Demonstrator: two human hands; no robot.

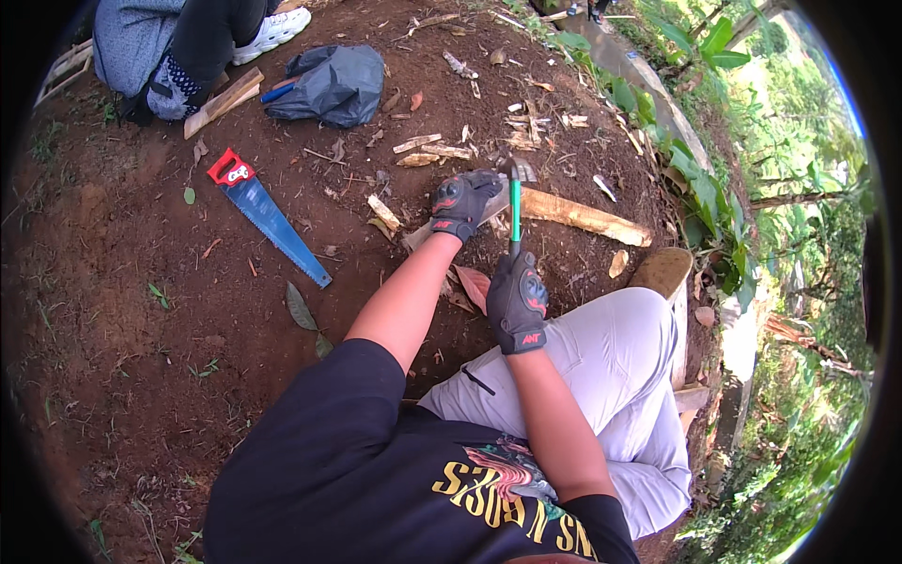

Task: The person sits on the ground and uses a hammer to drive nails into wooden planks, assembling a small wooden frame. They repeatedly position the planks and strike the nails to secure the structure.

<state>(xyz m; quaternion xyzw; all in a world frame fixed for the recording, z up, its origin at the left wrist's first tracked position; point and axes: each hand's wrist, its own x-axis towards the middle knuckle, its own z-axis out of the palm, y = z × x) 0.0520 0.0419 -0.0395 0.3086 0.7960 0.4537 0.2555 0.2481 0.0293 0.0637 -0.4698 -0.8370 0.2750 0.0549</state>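
On bare reddish-brown soil (141, 376), a person in a black printed shirt and pale grey trousers sits working a long, rough split piece of pale wood (583, 216) that lies on the ground just ahead of the knees. The left hand (463, 202), in a black glove with red marks, is pressed down on the near end of that wood, fingers curled over it to steady it. The right hand (518, 301), gloved the same way, is closed around the lower end of a slim green-handled tool (515, 209), which stands nearly upright with its tip at the wood, close beside the left hand.

Pale chips and splinters of wood (442, 148) lie scattered just beyond, so some cutting looks already done; the piece itself seems largely whole and rough, so most of the shaping appears left.

Well apart to the left lies a blue-bladed handsaw with a red handle (268, 218), untouched. Farther off sit a crumpled grey plastic bag (334, 86) and another person's leg and white shoe (272, 30).
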